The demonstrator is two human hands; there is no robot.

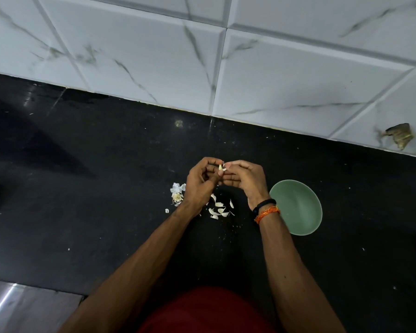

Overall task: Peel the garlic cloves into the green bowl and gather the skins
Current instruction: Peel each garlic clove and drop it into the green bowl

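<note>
Between both hands (222,175), garlic clove (220,167) stands upright.

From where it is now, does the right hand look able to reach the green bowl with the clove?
Probably yes. The right hand pinches the garlic clove just left of the green bowl, with only bare counter between.

My arms are bare from the elbows down, with no sleeves in sight. On my right wrist I wear a black band (264,204) and, just below it, a bunch of orange thread (267,214) wound round several times. My top (209,311) is red.
</note>
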